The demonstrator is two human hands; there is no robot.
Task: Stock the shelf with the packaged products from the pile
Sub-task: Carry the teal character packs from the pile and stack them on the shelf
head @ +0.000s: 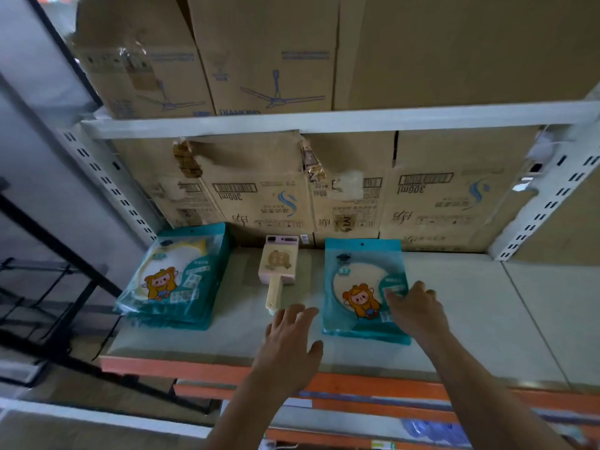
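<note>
Two stacks of teal packages printed with a cartoon figure lie flat on the grey shelf board [480, 319]. The left stack [175, 277] sits by the left upright. The right stack [363, 287] lies in the middle. My right hand [414, 310] rests on the right stack's lower right corner, fingers spread on the top package. Just left of that stack, my left hand [289, 339] hovers over the board with its fingers apart and holds nothing. Between the stacks lies a pink and cream hand-held item with a handle [279, 267].
Brown cartons [341, 190] stand along the back of the shelf and more cartons [259, 60] fill the shelf above. The board has an orange front edge [194, 368]. White slotted uprights [535, 206] flank the bay. A black metal rack [48, 303] stands to the left.
</note>
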